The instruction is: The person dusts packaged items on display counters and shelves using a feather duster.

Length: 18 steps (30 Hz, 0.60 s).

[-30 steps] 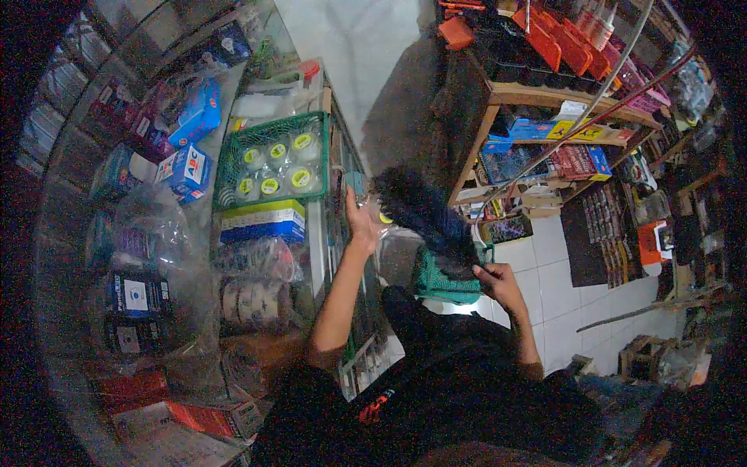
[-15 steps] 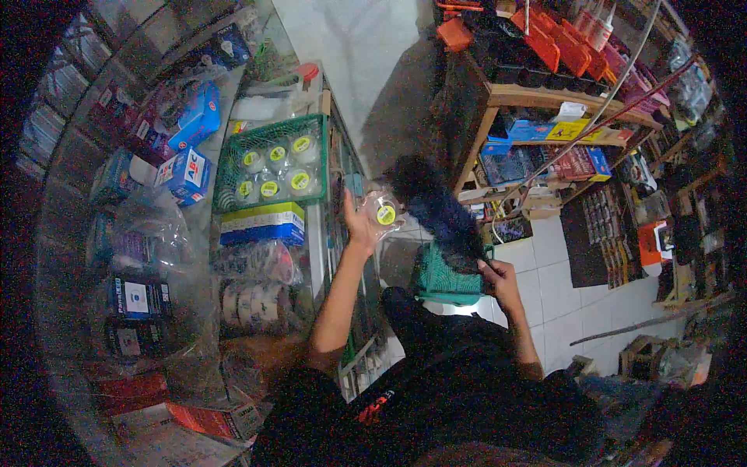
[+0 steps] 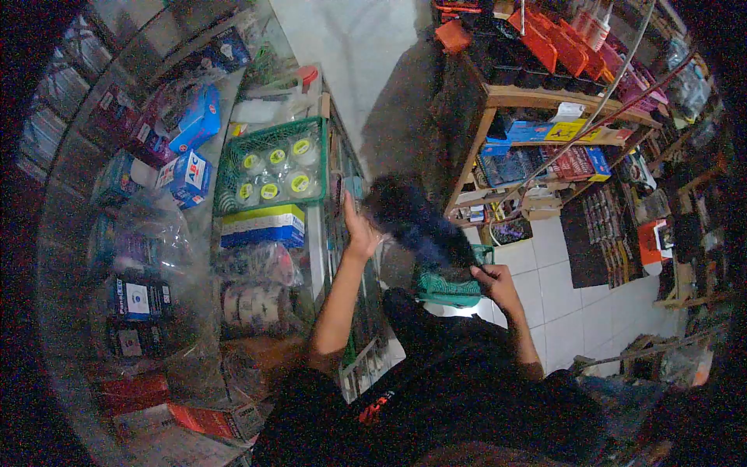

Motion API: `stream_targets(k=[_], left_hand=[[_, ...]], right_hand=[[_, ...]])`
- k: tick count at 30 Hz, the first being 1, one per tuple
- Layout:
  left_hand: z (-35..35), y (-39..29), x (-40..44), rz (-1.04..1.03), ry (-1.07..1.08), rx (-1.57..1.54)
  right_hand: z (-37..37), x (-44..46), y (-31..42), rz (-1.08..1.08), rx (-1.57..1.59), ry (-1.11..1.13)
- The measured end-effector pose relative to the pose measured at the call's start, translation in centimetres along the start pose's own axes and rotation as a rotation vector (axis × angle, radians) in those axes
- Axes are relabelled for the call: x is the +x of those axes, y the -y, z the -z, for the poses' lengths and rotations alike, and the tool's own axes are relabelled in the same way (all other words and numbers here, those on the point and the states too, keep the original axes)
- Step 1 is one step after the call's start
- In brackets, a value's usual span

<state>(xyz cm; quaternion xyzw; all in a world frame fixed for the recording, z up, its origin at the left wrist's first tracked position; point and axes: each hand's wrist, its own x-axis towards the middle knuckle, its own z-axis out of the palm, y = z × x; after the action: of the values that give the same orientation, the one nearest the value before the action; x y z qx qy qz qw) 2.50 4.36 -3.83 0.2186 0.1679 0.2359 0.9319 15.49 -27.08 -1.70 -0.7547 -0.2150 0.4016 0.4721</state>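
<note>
My right hand (image 3: 498,285) is closed round the handle end of a dark, fluffy feather duster (image 3: 424,222), blurred by motion. The duster reaches across to my left hand (image 3: 359,232), whose thumb points up while the other fingers are mostly hidden. My left hand holds a clear roll of tape with a yellow-green label, now covered by the duster. Beside that hand, a green plastic basket (image 3: 223,173) stands on the glass counter with several similar tape rolls (image 3: 277,156) inside. A second green basket (image 3: 449,291) sits lower down, beneath the duster.
A blue, white and yellow-green box (image 3: 263,227) lies by the basket, with plastic-wrapped rolls (image 3: 255,305) nearer me. Blue ABC boxes (image 3: 187,177) are at left. A wooden shelf (image 3: 572,96) with orange trays (image 3: 548,43) stands at right, above the tiled floor (image 3: 548,288).
The duster has swept left and slightly down over my left hand, covering the tape roll that showed before. My right hand has shifted slightly left.
</note>
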Motion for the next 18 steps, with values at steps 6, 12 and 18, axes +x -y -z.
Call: stream_targets(k=[6, 12, 18], left_hand=[[1.7, 0.1, 0.7, 0.003, -0.030, -0.063], [0.5, -0.2, 0.6, 0.055, -0.071, -0.124], [1.4, 0.0, 0.6, 0.067, 0.072, -0.108]], right_hand=[[0.0, 0.0, -1.1, 0.026, -0.039, 0.026], [-0.7, -0.2, -0.5, 0.151, -0.070, -0.002], [-0.8, -0.4, -0.1, 0.104, -0.067, 0.017]])
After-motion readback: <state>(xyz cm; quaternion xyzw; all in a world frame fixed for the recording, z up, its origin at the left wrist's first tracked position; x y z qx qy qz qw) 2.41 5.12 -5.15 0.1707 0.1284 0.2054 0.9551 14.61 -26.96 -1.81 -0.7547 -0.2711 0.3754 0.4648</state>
